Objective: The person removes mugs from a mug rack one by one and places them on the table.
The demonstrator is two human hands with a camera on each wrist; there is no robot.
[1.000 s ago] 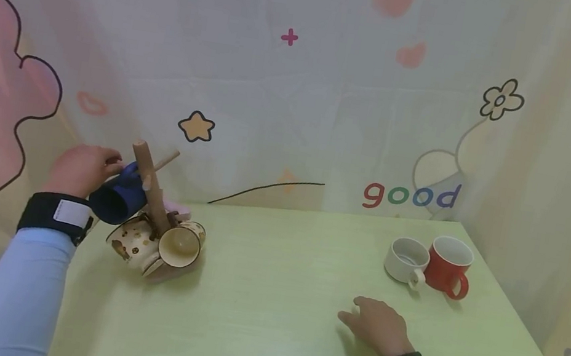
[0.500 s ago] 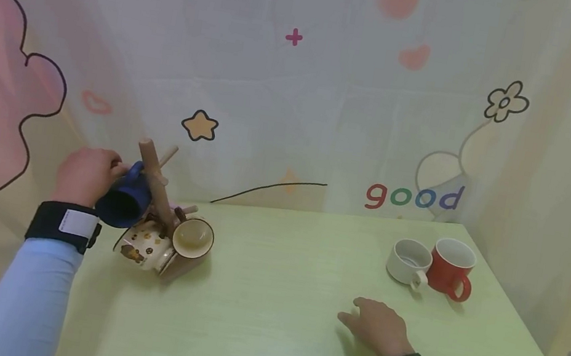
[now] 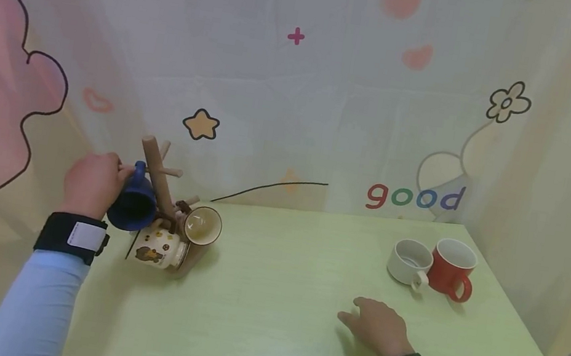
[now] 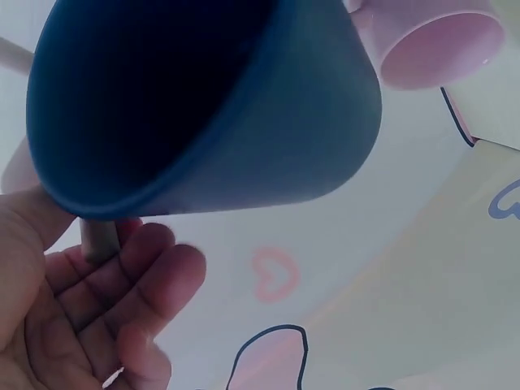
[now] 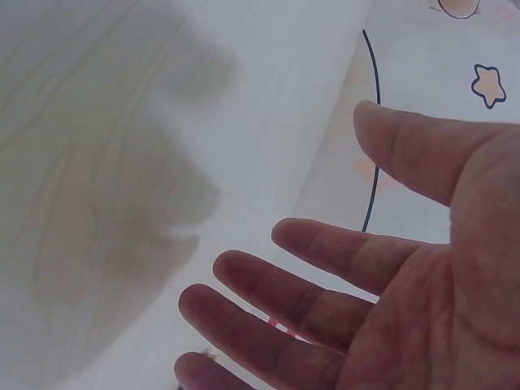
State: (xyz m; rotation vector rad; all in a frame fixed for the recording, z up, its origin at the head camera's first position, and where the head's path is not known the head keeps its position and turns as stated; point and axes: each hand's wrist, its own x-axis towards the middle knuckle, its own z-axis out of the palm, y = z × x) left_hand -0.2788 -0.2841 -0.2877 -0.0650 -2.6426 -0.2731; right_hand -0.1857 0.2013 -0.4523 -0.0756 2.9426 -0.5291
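The person wears light blue long sleeves on both arms. A broad black strap with a pale grey rectangular patch wraps each wrist, above the left hand [image 3: 92,183] and the right hand [image 3: 377,325]. Both hands are bare, without rings or gloves.

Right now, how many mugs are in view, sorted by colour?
blue mug: 1
pink mug: 1
cream spotted mug: 1
tan mug: 1
white mug: 1
red mug: 1
Total: 6
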